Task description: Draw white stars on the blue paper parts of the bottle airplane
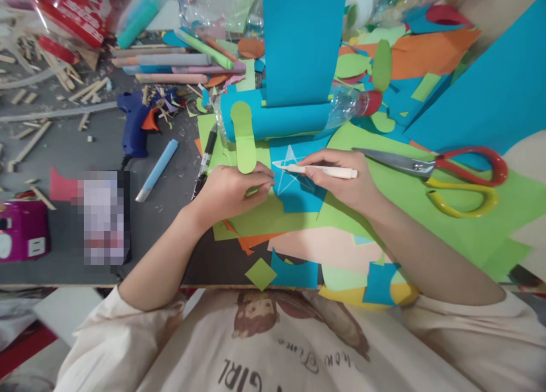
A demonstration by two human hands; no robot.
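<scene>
In my right hand (345,178) is a white marker (335,170), its tip on a blue paper piece (301,203). A pale star outline (290,153) shows on that paper, with one point whitened. My left hand (239,190) rests at the paper's left edge, fingers loosely bent and thumb apart, holding nothing. Just beyond my hands lies a plastic bottle (347,103) wrapped in blue paper, with a red cap. A tall blue panel (305,39) stands on it, and a green rounded strip (244,130) hangs at its left end.
Scissors (426,165) lie right of my right hand on green paper (460,221). To the left are a black pen (206,159), a blue marker (157,169), a glue gun (134,124) and a blurred phone (104,218). Several markers (170,60) and wood scraps (32,144) lie further back.
</scene>
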